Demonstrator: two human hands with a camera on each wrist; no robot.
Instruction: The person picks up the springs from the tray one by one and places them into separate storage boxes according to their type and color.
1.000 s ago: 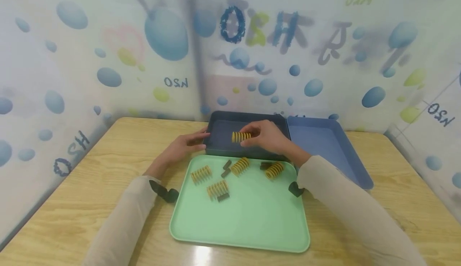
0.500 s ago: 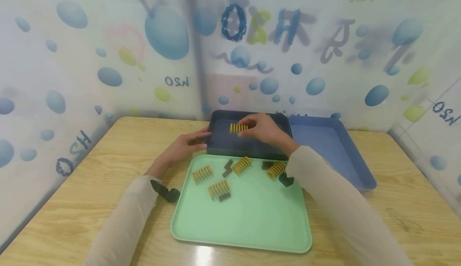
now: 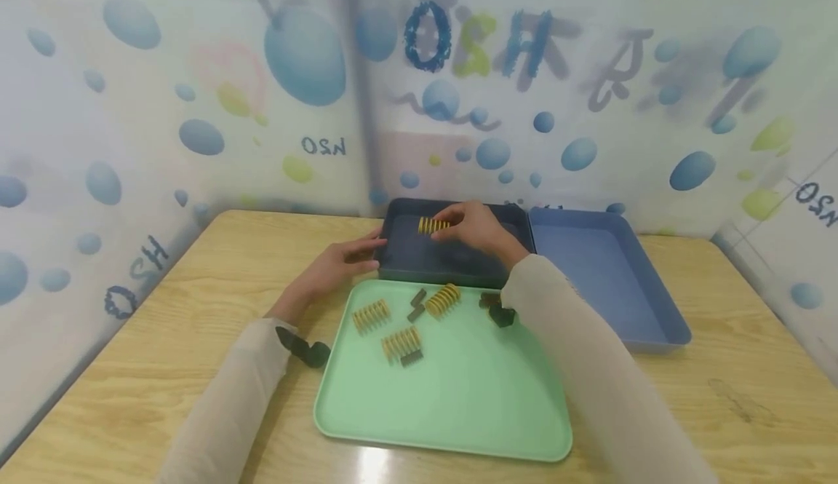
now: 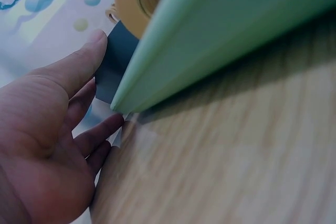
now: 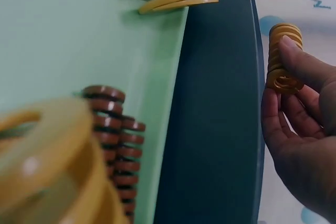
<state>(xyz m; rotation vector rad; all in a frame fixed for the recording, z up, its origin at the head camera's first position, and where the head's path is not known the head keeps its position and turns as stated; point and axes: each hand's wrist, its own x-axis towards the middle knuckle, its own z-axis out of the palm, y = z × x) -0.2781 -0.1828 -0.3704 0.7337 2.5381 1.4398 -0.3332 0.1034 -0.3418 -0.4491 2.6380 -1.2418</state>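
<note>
My right hand pinches a yellow coil spring between thumb and fingers, over the dark blue tray. In the right wrist view that spring shows its open coil end. My left hand is at the left side of the dark tray, fingers extended along its edge. On the green tray lie more yellow springs and small dark brown springs. Another yellow spring, close to the right wrist camera, is mostly hidden by the sleeve in the head view.
A lighter blue tray stands right of the dark one, at the back. The green tray lies directly in front of the dark tray on the wooden table. A patterned wall closes off the back.
My right hand has carried the yellow spring slightly away from me and left over the dark tray, its forearm swinging inward over the green tray. The left hand stays at the tray's side.
</note>
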